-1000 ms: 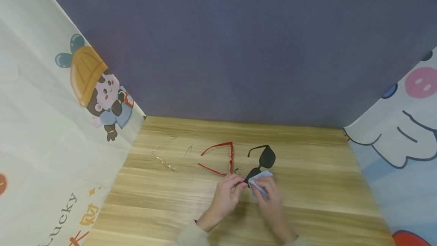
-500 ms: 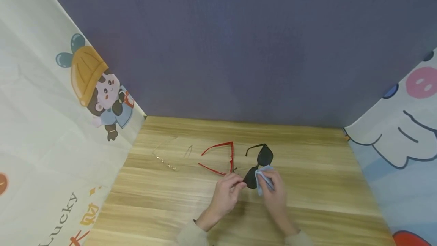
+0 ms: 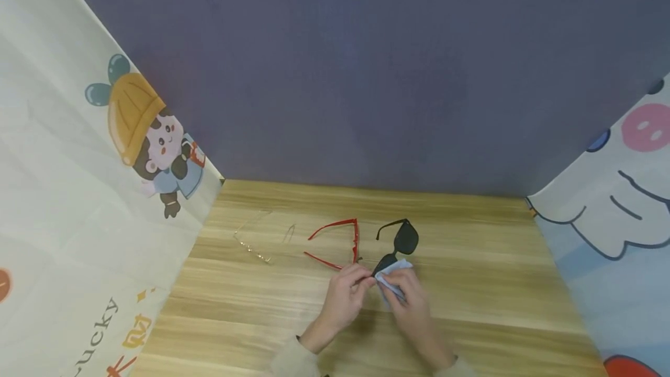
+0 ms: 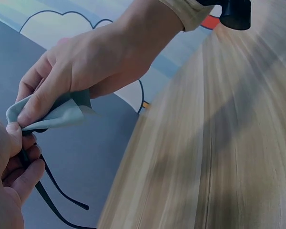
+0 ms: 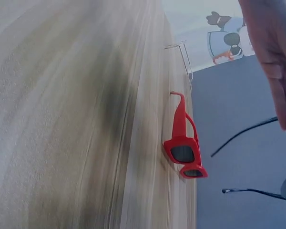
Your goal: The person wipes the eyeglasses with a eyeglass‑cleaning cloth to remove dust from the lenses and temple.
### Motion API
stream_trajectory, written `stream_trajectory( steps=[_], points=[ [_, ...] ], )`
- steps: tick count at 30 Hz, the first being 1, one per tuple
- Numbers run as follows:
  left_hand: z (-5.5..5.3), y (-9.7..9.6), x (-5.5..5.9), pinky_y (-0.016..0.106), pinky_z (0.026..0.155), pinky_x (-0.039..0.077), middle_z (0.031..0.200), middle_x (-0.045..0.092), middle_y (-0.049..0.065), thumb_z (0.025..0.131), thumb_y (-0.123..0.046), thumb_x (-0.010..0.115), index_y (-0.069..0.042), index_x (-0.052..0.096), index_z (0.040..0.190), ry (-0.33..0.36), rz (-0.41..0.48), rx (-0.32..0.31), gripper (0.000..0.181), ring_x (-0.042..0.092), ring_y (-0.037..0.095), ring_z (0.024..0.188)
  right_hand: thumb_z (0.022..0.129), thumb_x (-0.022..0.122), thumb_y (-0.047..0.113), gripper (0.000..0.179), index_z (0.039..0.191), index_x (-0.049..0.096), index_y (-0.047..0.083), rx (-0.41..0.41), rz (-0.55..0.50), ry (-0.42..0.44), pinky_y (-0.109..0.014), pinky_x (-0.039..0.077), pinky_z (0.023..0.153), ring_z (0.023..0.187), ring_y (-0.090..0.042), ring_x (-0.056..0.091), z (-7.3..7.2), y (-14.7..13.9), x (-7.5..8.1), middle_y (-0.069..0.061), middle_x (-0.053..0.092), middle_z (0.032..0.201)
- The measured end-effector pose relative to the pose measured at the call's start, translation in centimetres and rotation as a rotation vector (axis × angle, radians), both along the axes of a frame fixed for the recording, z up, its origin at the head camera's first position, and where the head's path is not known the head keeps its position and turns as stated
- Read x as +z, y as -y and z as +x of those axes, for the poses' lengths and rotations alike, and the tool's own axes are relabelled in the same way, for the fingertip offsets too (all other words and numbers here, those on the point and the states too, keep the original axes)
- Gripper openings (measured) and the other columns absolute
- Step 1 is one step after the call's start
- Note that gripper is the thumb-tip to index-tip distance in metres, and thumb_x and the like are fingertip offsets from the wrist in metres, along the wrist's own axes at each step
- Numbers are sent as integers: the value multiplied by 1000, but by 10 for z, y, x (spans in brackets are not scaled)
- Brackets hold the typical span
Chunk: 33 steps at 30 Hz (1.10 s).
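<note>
Black sunglasses [image 3: 406,238] are held above the table, dark lenses outward and temples unfolded. My left hand [image 3: 344,297] pinches them at the near end, by the hinge. My right hand [image 3: 413,308] grips a folded pale blue cloth [image 3: 394,275] and presses it over the near lens, covering part of it. In the left wrist view the cloth [image 4: 62,113] wraps the frame's edge under the right thumb, and the temples [image 4: 62,191] hang below the left fingers. The right wrist view shows both temple tips [image 5: 243,136] sticking out, with the lenses mostly cut off.
Red-framed sunglasses [image 3: 356,240] rest unfolded on the wooden table [image 3: 251,319], just left of the black pair. Farther left lie thin gold-rimmed glasses [image 3: 251,249]. A dark blue-grey panel [image 3: 335,74] closes the back, and printed cartoon sheets [image 3: 52,132] flank both sides.
The right hand with the cloth slides right across the near lens, then back left to its outer end. The black sunglasses shift slightly left; the left hand keeps its pinch.
</note>
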<state>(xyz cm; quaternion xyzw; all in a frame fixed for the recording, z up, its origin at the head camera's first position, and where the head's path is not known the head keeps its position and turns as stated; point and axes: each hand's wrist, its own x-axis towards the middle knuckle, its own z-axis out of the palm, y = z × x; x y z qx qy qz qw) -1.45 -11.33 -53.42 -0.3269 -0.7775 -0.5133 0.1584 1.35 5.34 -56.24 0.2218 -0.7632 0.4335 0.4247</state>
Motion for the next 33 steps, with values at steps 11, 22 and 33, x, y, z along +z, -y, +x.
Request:
stream_trajectory(
  steps=[11,22,33],
  points=[
    [1,1,-1,23,73,56,86,74,2,92,-13,75,-6,75,89,14,-18,3,8,67,13,80,80,76,-15,19,92,67,-3,-41,-128,100,-10,47,88,93,-10,62,-6,-8,-2,-15,66,91],
    [2,1,-3,22,74,55,87,74,2,92,-11,75,-4,75,89,8,-7,-7,8,67,14,80,86,77,-3,10,90,68,-2,-59,-102,69,-9,50,87,87,-13,64,-6,-9,0,-13,67,89],
    [0,3,-2,21,74,55,86,73,2,94,-14,73,-5,75,89,-9,-2,-8,10,66,14,81,103,62,30,32,96,69,-1,51,-40,42,-12,48,93,92,-20,62,2,3,-5,-11,66,95]
  ],
)
